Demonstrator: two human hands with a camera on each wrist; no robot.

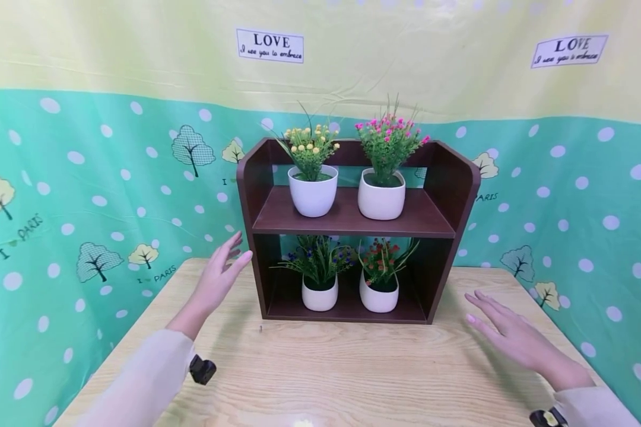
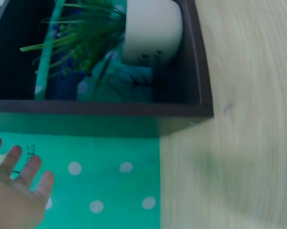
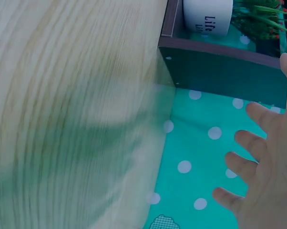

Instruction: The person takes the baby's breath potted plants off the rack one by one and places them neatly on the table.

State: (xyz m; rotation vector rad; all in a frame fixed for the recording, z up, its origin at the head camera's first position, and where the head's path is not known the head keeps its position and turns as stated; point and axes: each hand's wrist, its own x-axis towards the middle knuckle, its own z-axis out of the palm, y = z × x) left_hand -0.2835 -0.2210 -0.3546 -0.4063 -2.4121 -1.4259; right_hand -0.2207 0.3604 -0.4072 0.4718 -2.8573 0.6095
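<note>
A dark brown two-tier shelf [image 1: 352,228] stands at the back of a wooden table. On its upper tier sit a white pot with yellow flowers [image 1: 313,193] and a white pot with pink flowers [image 1: 381,198]. Below them are a pot with blue flowers [image 1: 320,295] and a pot with red flowers [image 1: 379,296]. Just left of the shelf is my left hand [image 1: 219,279], fingers extended, holding nothing. My right hand [image 1: 513,335] hovers over the table to the right of the shelf, fingers spread and apart from it. In both wrist views the hands are beside the shelf's outer side panels.
The light wooden table [image 1: 342,373] extends in front of the shelf. Behind and at both sides hangs a green and yellow curtain [image 1: 139,154] with dots and trees. A small dark mark [image 1: 260,328] shows on the tabletop near the shelf's front left corner.
</note>
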